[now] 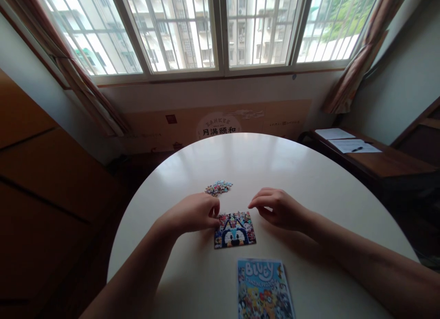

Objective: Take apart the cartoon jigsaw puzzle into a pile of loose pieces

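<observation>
Left hand, curled, overlaps left edge of puzzle; grip indeterminate | right hand, bent, alongside; grip indeterminate | loose pieces beyond | Bluey-lettered picture sheet nearer

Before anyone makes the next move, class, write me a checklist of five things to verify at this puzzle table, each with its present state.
1. Puzzle lying flat on the table: ok.
2. Every piece joined: not ok, a heap of loose pieces lies beyond the puzzle.
3. Left hand holding a piece: cannot tell; it is at the puzzle's left side and its fingertips are partly hidden.
4. Right hand clear of the heap: ok, it is by the puzzle's far right corner.
5. Bluey picture wholly in view: not ok, the frame cuts off its near end.
</observation>
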Tool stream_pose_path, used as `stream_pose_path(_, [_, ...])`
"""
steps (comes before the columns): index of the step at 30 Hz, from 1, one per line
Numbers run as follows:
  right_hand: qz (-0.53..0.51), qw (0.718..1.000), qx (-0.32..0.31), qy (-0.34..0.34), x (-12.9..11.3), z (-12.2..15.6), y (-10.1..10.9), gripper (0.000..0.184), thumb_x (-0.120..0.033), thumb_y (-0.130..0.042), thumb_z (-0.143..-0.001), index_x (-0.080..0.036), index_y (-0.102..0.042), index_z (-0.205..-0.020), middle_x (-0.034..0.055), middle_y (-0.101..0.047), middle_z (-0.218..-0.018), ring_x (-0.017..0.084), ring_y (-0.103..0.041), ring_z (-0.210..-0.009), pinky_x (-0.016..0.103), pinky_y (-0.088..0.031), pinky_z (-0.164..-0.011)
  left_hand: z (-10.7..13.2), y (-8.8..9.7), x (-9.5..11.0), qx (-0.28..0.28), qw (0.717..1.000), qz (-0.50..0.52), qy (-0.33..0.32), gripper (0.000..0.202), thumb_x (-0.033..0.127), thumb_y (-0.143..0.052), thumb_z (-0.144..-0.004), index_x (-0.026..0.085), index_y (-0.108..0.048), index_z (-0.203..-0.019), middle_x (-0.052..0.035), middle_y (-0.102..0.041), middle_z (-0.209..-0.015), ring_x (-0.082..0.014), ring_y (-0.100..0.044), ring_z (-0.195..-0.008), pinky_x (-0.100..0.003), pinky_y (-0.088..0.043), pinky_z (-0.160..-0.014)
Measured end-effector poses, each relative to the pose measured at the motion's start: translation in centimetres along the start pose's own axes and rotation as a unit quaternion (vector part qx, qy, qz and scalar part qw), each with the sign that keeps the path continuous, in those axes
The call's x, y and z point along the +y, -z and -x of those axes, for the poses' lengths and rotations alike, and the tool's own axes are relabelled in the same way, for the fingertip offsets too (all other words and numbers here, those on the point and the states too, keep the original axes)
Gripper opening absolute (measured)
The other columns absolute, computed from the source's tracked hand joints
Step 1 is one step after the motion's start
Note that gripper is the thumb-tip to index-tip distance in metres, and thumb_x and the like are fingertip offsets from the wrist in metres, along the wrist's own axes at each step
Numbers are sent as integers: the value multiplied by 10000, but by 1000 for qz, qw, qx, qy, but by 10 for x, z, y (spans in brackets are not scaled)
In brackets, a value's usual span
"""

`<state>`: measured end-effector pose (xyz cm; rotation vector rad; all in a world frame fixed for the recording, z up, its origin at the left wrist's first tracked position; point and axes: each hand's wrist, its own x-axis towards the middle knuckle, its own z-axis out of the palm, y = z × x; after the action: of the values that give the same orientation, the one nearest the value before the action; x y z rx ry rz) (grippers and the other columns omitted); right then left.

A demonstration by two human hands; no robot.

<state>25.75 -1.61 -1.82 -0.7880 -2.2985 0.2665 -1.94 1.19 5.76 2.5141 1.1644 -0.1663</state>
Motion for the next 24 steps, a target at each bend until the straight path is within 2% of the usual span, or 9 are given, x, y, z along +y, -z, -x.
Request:
stream_pose_path(8, [10, 1000, -15, 21, -12, -4, 0, 239, -95, -544, -898, -213, -723, -1005, 32, -728, -911, 135, -654, -832, 284, -541, -718, -11, -16, 4, 52, 998, 17, 8, 135, 360, -714, -791, 231, -696, -828, -23, -712, -842, -207, -627, -767, -289, -405, -601])
stream_pose_path(14, [10, 999, -41, 28, -15, -5, -3, 302, -83, -557, -867, -235, -712, -1078, 29, -727, -975, 144, -652, -867, 297, -542, -750, -22, -28, 15, 91, 995, 26, 12, 153, 348, -674, -835, 233, -716, -926, -38, -721, -921, -221, -647, -834, -314, -462, -684])
stream_pose_path(20, [12, 998, -59, 19, -15, -6, -3, 271, -84, -564, -867, -233, -719, -1032, 23, -726, -997, 143, -646, -892, 291, -540, -782, -28, -38, 23, 127, 991, 14, 47, 182, 369, -662, -841, 223, -702, -941, -63, -705, -993, -239, -649, -895, -342, -493, -767])
stream_pose_path(24, [13, 998, -65, 21, -11, -5, -6, 281, -77, -583, -845, -232, -714, -1039, 26, -721, -1012, 147, -641, -904, 294, -536, -789, -27, -37, 25, 125, 990, 2, 69, 219, 395, -649, -848, 211, -688, -961, -80, -693, -1031, -247, -653, -889, -353, -501, -770])
